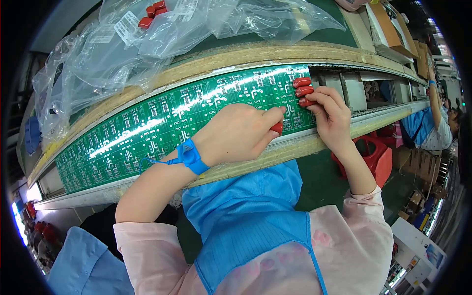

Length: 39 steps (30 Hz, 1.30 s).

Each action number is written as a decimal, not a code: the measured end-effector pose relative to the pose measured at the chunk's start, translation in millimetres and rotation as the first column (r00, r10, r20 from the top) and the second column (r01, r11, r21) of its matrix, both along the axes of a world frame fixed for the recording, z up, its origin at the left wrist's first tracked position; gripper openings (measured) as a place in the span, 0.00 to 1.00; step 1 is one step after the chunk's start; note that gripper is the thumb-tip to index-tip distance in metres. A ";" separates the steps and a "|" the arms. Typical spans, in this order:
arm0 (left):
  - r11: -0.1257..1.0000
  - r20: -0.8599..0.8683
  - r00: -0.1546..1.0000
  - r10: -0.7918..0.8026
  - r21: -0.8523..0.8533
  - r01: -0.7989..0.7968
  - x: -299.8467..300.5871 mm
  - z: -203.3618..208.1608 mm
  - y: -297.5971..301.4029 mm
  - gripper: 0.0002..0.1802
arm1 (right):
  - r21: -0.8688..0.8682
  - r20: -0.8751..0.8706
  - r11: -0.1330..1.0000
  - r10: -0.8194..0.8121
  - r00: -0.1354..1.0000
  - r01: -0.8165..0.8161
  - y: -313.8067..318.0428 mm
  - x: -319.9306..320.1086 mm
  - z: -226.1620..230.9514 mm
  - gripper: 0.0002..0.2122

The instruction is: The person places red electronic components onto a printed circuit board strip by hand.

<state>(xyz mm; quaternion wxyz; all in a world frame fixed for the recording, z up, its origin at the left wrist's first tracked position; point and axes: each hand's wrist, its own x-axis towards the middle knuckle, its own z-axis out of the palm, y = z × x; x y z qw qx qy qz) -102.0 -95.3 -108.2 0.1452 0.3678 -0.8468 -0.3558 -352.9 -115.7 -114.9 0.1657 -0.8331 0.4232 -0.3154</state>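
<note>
A long green circuit board panel (162, 115) lies in the rail track in front of me. My left hand (241, 130), with a blue wrist strap (191, 156), is closed over the board's right part, and a red capacitor (277, 128) shows at its fingertips. At the board's right end my right hand (333, 115) pinches another red capacitor (306, 102) against the board. Just beyond it, two more red capacitors, an upper one (302, 82) and a lower one (304, 91), sit in a row on the board. The fingers hide the parts' leads.
Clear plastic bags (196, 29) lie behind the track, with several loose red capacitors (146, 22) among them. Metal rails (366, 115) border the board. A red stool (376, 160) stands below at right. Cardboard boxes (393, 32) are at the far right, where another person (432, 123) sits.
</note>
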 end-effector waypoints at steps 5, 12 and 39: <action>1.000 -0.031 1.000 -0.004 0.017 0.004 2.4 -1.0 -2.2 0.20 | -0.005 -0.015 1.000 0.010 1.000 -0.010 -1.2 -1.8 -1.0 0.11; 1.000 -0.105 0.994 -0.011 0.020 0.013 2.9 -6.1 -4.5 0.22 | -0.026 -0.040 0.999 0.027 0.999 -0.028 -0.7 -1.9 0.4 0.12; 1.000 -0.174 0.985 -0.023 0.011 0.025 2.2 -12.3 -4.7 0.22 | -0.040 -0.092 0.998 0.053 0.994 -0.057 -5.5 2.7 3.7 0.13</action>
